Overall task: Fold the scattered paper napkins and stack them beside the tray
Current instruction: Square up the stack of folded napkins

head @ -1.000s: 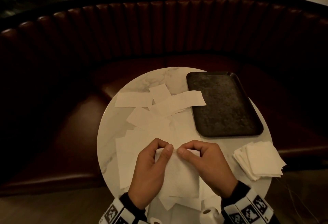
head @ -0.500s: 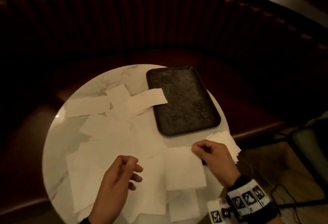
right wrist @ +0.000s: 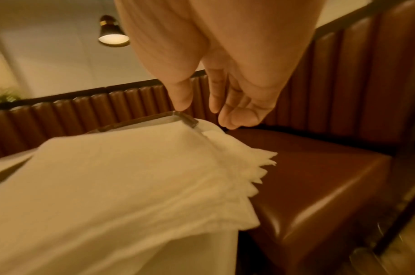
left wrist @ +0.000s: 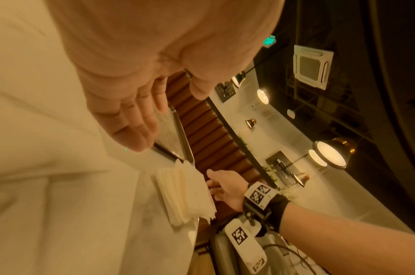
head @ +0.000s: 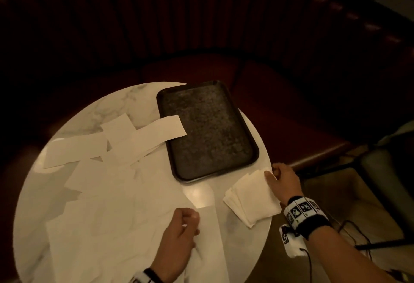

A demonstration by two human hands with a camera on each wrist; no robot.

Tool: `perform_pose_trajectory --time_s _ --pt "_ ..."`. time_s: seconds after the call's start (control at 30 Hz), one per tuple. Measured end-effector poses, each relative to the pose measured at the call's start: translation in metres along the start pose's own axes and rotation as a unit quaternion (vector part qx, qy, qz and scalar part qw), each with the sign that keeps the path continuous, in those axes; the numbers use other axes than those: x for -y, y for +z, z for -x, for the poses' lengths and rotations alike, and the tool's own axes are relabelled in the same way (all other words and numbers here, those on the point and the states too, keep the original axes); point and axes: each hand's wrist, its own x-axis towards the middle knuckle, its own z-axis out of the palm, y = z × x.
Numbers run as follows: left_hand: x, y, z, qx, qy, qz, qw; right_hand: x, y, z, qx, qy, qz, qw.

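right hand point(head: 282, 182) relaxed at stack point(head: 253, 197), folded napkin laid; left hand point(head: 179, 238) loosely curled, holding nothing, over loose napkins point(head: 116, 211). next: pick one, fold.

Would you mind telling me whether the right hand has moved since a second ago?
Yes. The right hand has gone from the table's near middle, where it met the left hand, rightward to the stack of folded napkins beside the tray.

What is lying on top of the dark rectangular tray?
Only one end of a long white paper napkin strip overlaps the dark rectangular tray at its left rim; what lies under that end is hidden.
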Motion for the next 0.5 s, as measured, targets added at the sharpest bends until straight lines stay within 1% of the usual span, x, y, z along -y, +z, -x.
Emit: perform_pose_trajectory --time_s 0.03,0.1,0.17,0.23,0.27,0.37,0.43,0.5 --pt "-0.001 0.013 -0.008 0.005 -0.001 -0.012 1.0 -0.001 -0.003 0.0 0.002 0.016 -0.016 1.0" --pt "0.0 0.044 -0.029 0.033 -0.022 -0.04 0.998 -0.005 -0.005 0.0 0.033 0.035 -0.028 0.998" --pt "0.002 0.074 -0.046 0.072 -0.059 -0.047 0.995 -0.008 -0.002 0.0 0.081 0.038 -0.004 0.996" --pt "0.001 0.102 -0.057 0.088 -0.092 -0.041 0.991 -0.01 0.003 0.0 0.108 0.042 0.023 0.993" --pt "-0.001 0.113 -0.06 0.079 -0.103 -0.039 0.991 -0.01 0.005 -0.001 0.111 0.044 0.032 0.992" --pt "-0.009 0.137 -0.069 0.019 -0.115 -0.018 0.993 -0.006 0.01 -0.003 0.113 0.056 0.046 0.991" --pt "-0.01 0.145 -0.077 -0.02 -0.142 0.008 0.99 -0.001 0.014 -0.001 0.117 0.071 0.044 0.99" --pt "-0.011 0.149 -0.083 -0.042 -0.178 0.052 0.982 0.006 0.022 0.005 0.12 0.073 0.027 0.99"
